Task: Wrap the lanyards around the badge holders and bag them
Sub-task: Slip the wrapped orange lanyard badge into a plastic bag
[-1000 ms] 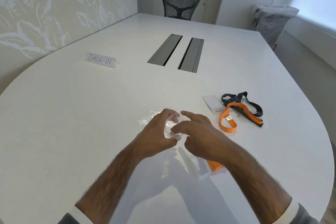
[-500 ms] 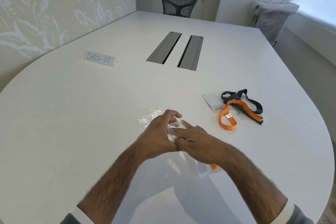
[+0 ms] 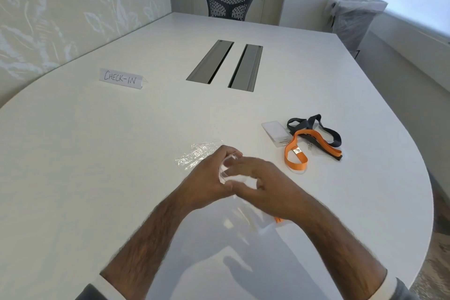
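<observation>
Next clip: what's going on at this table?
A person works a clear bag between both hands. The left hand grips its mouth; the right hand is on it too, but blurred. An orange strip shows under the right wrist, seemingly in the bag. A holder, orange lanyard and black lanyard lie loose to the right, and a spare bag lies beyond the hands.

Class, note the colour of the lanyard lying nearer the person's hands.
Orange. The flat orange fabric lanyard shows best in the head view.

White table [image 3: 97,178]: sign [image 3: 121,78], orange lanyard [image 3: 295,153], black lanyard [image 3: 326,129], badge holder [image 3: 275,132], bag [image 3: 194,156]
</observation>
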